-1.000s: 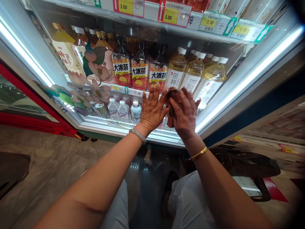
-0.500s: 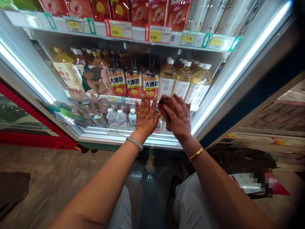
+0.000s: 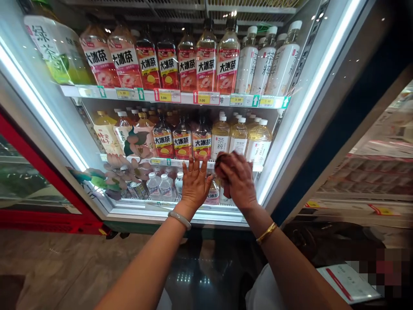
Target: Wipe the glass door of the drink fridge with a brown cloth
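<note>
In the head view, the person's bare right hand (image 3: 240, 181) grasps a bunched, dark-brown fabric cloth (image 3: 222, 162) against or just before the cooler's clear glass front (image 3: 180, 105). The cloth lies at three o'clock from the bare left hand (image 3: 195, 181), which holds nothing, fingers spread. The cloth looks light, limp and unbreakable; a whole-palm hold on its folded middle should suit, since loose edges could slip.
</note>
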The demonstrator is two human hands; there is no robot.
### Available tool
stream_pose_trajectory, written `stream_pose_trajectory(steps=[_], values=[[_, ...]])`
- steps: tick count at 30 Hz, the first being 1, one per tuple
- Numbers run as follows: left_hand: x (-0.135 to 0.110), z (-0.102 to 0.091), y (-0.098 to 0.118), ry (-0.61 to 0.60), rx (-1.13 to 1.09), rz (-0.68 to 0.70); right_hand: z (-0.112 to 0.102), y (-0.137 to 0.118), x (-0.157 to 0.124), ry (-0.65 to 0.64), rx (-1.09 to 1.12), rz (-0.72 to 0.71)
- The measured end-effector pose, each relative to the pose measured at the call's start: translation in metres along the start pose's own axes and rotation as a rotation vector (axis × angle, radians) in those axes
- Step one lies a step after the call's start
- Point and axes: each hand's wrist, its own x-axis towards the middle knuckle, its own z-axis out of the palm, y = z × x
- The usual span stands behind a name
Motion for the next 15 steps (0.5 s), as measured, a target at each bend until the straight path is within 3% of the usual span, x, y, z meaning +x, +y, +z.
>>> stream_pose_trajectory(steps=[2,4,8,10,12,15], values=[[0.001,-0.002,-0.002,-0.013,0.010,-0.011,0.000,-0.005,-0.009,-0.127,-0.003,-0.099],[0.002,-0.003,-0.002,-0.018,0.014,-0.027,-0.005,0.005,-0.015,-0.115,0.003,-0.077],[0.004,-0.003,0.004,-0.036,0.012,-0.045,-0.014,0.035,-0.005,0.201,0.013,0.173],[0.005,-0.001,0.009,-0.051,0.016,-0.042,-0.013,0.035,0.003,0.280,0.015,0.212],[0.006,0.001,0.013,-0.046,0.029,-0.029,-0.007,0.021,0.005,0.216,0.014,0.163],[0.006,0.002,0.014,-0.010,0.051,0.000,0.001,-0.002,-0.002,0.010,0.001,-0.025]])
